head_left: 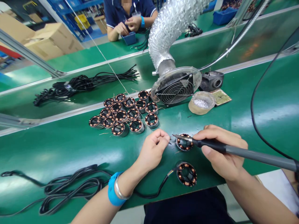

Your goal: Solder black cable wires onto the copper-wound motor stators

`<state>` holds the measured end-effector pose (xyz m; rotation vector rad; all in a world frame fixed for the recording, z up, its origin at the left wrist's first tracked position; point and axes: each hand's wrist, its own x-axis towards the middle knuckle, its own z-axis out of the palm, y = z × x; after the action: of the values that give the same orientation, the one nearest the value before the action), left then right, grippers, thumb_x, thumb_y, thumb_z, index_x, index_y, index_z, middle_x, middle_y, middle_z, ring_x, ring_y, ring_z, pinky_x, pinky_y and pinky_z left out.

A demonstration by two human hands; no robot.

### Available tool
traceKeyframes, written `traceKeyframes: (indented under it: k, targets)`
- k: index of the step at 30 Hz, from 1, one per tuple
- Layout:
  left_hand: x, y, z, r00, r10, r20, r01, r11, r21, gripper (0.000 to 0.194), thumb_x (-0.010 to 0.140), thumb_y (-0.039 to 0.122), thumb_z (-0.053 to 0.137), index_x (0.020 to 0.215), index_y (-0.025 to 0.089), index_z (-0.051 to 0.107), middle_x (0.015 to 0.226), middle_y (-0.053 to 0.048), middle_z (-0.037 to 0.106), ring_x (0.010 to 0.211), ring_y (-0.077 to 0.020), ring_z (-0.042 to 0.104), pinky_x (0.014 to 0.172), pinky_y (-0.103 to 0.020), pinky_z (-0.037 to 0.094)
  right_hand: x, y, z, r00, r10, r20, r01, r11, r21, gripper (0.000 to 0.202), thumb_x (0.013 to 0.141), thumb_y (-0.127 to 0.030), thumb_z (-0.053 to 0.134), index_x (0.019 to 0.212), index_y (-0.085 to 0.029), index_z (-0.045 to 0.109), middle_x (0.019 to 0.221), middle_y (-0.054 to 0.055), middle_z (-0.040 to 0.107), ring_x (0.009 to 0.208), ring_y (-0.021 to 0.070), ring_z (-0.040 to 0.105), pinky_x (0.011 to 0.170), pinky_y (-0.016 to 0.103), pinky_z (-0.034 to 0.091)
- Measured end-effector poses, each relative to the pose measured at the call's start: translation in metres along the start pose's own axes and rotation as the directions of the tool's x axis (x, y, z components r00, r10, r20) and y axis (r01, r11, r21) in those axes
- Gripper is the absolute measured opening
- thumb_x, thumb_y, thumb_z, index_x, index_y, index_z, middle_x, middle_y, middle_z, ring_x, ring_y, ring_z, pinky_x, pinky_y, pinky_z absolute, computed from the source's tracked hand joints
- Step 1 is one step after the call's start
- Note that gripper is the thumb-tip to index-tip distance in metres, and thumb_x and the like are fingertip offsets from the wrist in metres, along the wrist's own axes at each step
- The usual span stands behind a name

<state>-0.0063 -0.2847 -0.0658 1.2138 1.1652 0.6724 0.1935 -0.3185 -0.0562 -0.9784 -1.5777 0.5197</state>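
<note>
My right hand [224,152] grips a soldering iron [254,156] by its dark handle. The iron's tip points left, above the rim of a copper-wound motor stator [184,146] on the bench. Close to that tip, my left hand [155,146] pinches thin wire, with short dark ends showing at the fingertips; which part it belongs to is unclear. Nearer me lies a second stator [187,174], joined by coloured leads to a black cable [161,188] that runs left under my left forearm into a loose coil.
Several stators [133,114] stand grouped at centre left, beside a fume extractor fan [178,88] on a foil duct [161,40]. A round solder pot [202,102], a cleaning sponge [220,97] and bundled black cables [74,85] lie around. Across the bench sits a co-worker [130,21].
</note>
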Motion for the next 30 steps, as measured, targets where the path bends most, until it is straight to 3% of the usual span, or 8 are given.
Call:
traceKeyframes:
  k: [14, 30]
  targets:
    - [0.0003, -0.0025, -0.0014, 1.0, -0.007, 0.016, 0.007, 1.0, 0.006, 0.02, 0.088, 0.034, 0.054, 0.076, 0.018, 0.051, 0.054, 0.01, 0.03, 0.045, -0.0055, 0.022, 0.045, -0.019, 0.02, 0.004, -0.0079, 0.0015, 0.987, -0.148, 0.068, 0.149, 0.989, -0.012, 0.022, 0.074, -0.013, 0.055, 0.092, -0.015, 0.068, 0.064, 0.002, 0.057, 0.05, 0.0127, 0.045, 0.048, 0.03, 0.036]
    - [0.0005, -0.0018, 0.0001, 0.999, -0.037, 0.008, 0.037, 0.999, -0.003, 0.025, 0.085, 0.04, 0.057, 0.074, 0.019, 0.051, 0.052, 0.011, 0.029, 0.044, -0.0057, 0.021, 0.046, -0.02, 0.02, 0.0059, -0.0088, 0.0004, 0.992, -0.12, 0.05, 0.12, 0.993, -0.006, 0.023, 0.076, -0.017, 0.055, 0.093, -0.019, 0.07, 0.059, 0.0, 0.054, 0.047, 0.0143, 0.044, 0.046, 0.03, 0.035]
